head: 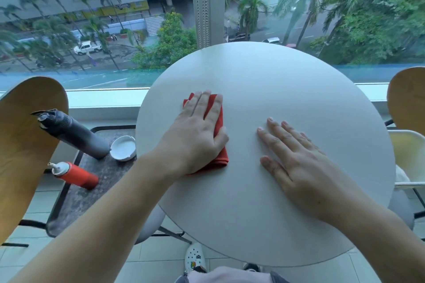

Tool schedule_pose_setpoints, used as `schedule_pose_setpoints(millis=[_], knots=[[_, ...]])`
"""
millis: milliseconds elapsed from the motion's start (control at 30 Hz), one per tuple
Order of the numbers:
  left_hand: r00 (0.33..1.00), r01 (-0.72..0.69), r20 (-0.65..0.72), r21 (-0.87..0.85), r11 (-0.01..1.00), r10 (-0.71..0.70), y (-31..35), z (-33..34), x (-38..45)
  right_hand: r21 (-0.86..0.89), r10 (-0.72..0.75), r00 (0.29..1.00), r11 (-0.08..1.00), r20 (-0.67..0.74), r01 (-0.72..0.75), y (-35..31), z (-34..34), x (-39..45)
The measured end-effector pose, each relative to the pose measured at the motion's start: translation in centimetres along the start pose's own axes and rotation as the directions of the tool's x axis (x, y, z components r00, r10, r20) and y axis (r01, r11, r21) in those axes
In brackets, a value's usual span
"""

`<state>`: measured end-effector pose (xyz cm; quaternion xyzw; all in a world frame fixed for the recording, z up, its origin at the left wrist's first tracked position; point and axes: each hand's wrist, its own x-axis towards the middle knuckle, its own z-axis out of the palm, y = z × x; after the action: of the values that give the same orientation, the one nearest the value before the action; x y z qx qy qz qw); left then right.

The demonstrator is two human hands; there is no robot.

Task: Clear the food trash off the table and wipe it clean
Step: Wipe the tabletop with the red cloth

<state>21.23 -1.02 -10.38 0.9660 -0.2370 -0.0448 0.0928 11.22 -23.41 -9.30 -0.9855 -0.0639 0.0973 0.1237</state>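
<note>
A round white table (287, 80) fills the middle of the view. On its left half lies a folded red cloth (218, 119). My left hand (197, 133) presses flat on that cloth with straight fingers, the thumb along the cloth's right edge. My right hand (296, 165) lies flat on the bare tabletop a little to the right, fingers spread and pointing up-left. It holds nothing. I see no food trash on the tabletop.
A low dark side table (92, 190) at the left carries a dark grey bottle (73, 133), a red squeeze bottle (76, 176) and a white ashtray (123, 148). Wooden chairs stand at the left (25, 145) and right (407, 99). A window runs behind.
</note>
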Motion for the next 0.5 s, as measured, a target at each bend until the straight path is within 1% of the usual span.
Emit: schedule_pose_setpoints(millis=[167, 300, 500], knots=[[1.0, 0.006, -0.022, -0.033, 0.999, -0.007, -1.0, 0.2, -3.4, 0.005, 0.002, 1.0, 1.0, -0.005, -0.002, 0.1, 0.1, 0.0], [1.0, 0.012, -0.015, -0.041, 0.999, -0.013, -2.9, 0.1, -5.4, 0.0, -0.004, 1.0, 1.0, 0.0, 0.004, 0.2, 0.1, 0.0], [0.999, 0.033, 0.016, -0.063, 0.997, -0.032, -5.8, -1.1, -5.0, 0.004, -0.005, 1.0, 1.0, -0.005, 0.005, 0.2, 0.1, 0.0]])
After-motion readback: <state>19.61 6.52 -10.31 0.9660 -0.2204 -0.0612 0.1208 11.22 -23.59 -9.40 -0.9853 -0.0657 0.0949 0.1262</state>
